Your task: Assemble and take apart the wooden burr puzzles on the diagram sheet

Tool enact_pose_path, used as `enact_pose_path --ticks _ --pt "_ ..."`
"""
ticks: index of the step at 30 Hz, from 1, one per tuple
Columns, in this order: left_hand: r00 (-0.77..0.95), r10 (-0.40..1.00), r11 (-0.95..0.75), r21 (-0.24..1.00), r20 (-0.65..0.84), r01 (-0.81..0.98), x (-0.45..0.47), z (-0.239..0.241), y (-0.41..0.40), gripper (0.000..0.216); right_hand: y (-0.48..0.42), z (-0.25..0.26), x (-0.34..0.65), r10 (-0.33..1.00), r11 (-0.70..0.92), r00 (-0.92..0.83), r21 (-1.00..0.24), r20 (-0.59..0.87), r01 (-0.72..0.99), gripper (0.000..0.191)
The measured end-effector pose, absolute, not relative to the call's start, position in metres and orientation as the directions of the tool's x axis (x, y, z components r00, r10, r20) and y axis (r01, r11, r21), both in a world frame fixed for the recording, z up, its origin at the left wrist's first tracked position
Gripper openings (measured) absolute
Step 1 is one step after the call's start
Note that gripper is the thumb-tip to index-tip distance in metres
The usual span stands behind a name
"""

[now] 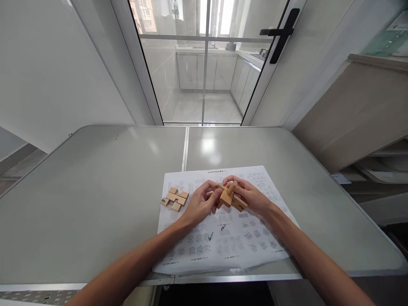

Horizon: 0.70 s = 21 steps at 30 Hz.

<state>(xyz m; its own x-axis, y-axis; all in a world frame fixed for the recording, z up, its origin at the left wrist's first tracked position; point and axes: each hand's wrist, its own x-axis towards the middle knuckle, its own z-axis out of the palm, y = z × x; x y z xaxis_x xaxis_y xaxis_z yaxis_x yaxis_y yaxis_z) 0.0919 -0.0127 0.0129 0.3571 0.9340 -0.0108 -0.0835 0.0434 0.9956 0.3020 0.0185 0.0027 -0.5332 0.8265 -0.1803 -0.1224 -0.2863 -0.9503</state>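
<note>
Between both hands, above a printed instruction sheet (pixel 191 255), is a partly joined cluster of wooden puzzle pieces (pixel 227 199). My left hand (pixel 204 200) pinches the cluster's left side with thumb and fingers. From the right, my right hand (pixel 250 194) grips it, fingers curled around the back. One piece sticks up at a slant, and another with a dark number on it (pixel 239 203) points down to the right. The fingers hide part of the cluster. Left of my left hand, notched wooden pieces (pixel 175 199) lie on the sheet's edge, one marked 3.
The sheet lies on a grey folding table (pixel 95 204) with a metal seam (pixel 185 148) down its middle. Beyond the table's far edge stands a glass door (pixel 185 76) with a black handle (pixel 282 34). A shelf unit (pixel 350 114) borders the right side.
</note>
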Motion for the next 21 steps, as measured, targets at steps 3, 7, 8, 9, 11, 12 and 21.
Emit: enact_pose_path --ticks 3,7,8,9,11,12,21 --pt "0.378 0.926 0.049 0.994 -0.008 -0.1 0.092 0.012 -0.013 0.044 0.018 0.002 0.301 0.822 -0.291 -0.539 -0.949 -0.184 -0.119 0.042" --pt "0.382 0.924 0.065 0.989 -0.01 -0.132 0.092 0.012 -0.013 0.045 0.016 0.001 0.299 0.832 -0.302 -0.522 -0.943 -0.19 -0.138 0.041" --pt "0.369 0.929 0.073 0.987 -0.014 -0.147 0.092 0.012 -0.012 0.045 0.016 0.002 0.298 0.835 -0.308 -0.515 -0.94 -0.194 -0.144 0.041" --pt "0.353 0.935 0.082 0.983 -0.019 -0.163 0.093 0.012 -0.012 0.046 0.015 0.002 0.297 0.837 -0.316 -0.51 -0.937 -0.201 -0.149 0.04" --pt "0.329 0.944 0.1 0.975 -0.03 -0.198 0.093 0.012 -0.012 0.047 0.014 0.002 0.295 0.838 -0.325 -0.503 -0.934 -0.211 -0.151 0.039" --pt "0.326 0.945 0.106 0.971 -0.032 -0.213 0.093 0.011 -0.012 0.047 0.014 0.003 0.294 0.839 -0.323 -0.502 -0.934 -0.208 -0.152 0.039" --pt "0.373 0.928 0.121 0.963 -0.024 -0.239 0.091 0.01 -0.009 0.045 0.01 0.004 0.29 0.821 -0.351 -0.529 -0.921 -0.215 -0.17 0.042"
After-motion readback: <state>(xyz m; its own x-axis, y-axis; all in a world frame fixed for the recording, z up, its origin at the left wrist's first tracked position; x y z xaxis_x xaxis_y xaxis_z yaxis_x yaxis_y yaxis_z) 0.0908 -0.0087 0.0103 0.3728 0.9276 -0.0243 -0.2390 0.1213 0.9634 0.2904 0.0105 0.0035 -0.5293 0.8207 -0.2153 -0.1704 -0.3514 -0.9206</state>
